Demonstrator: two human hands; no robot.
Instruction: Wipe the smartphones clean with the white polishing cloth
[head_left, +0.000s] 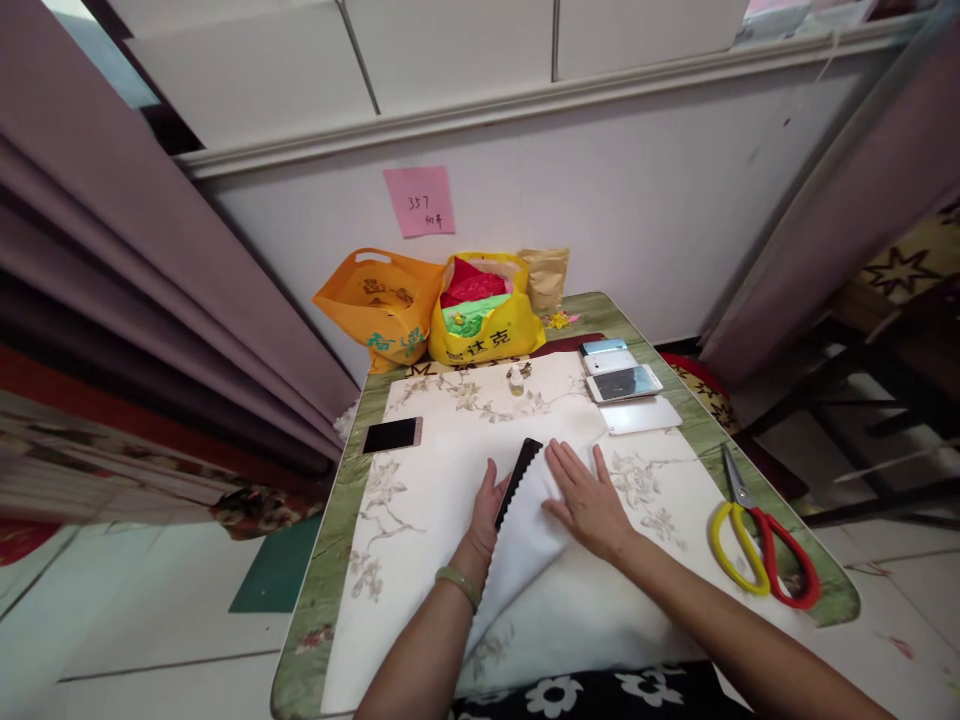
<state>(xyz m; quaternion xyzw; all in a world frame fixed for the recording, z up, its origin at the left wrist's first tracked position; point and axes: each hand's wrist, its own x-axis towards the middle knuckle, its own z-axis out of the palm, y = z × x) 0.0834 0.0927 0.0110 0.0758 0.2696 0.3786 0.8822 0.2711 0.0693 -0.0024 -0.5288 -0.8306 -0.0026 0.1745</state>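
A black phone (520,478) stands tilted above the middle of the table, partly covered by a white wiping cloth (525,545) with a zigzag edge. My left hand (486,510), a pale green bangle at its wrist, is closed around the phone from the left, thumb raised; its other fingers are hidden behind phone and cloth. Flat on the cloth from the right lies my right hand (589,500), fingers stretched out and thumb apart. Another phone (392,435), dark screen up, rests to the left. Beyond the hands is a small clear bottle (516,380).
Several phones (624,384) lie in a row at the right. Scissors (757,540) with yellow and red handles sit near the right edge. An orange bag (382,300), a yellow bag (487,325) and a tan pouch (545,278) stand at the back against the wall.
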